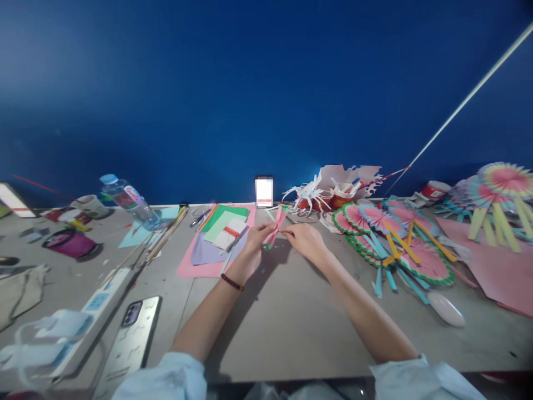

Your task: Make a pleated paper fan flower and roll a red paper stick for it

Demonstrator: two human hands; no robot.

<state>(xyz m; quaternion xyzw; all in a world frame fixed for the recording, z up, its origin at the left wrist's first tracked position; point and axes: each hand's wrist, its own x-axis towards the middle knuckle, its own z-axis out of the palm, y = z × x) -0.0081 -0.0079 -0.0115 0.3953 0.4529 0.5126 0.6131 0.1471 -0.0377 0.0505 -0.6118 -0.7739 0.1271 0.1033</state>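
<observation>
Near the middle of the table, my left hand (259, 239) pinches a small folded paper piece (275, 228), pink with green ends, held upright above the surface. My right hand (306, 238) is just to its right, thumb and fingertips pressed together beside the paper's middle; whatever they hold is too small to make out. Behind and left of my left hand lie stacked coloured sheets (208, 253), with a small white packet with a red band (231, 232) on top.
Pleated paper fans (425, 261) with coloured strips and a white computer mouse (446, 309) lie at the right. A bottle (135, 203), power strip (94, 311) and phone (135, 339) are at the left. Behind stands a red cup of pens (342, 195).
</observation>
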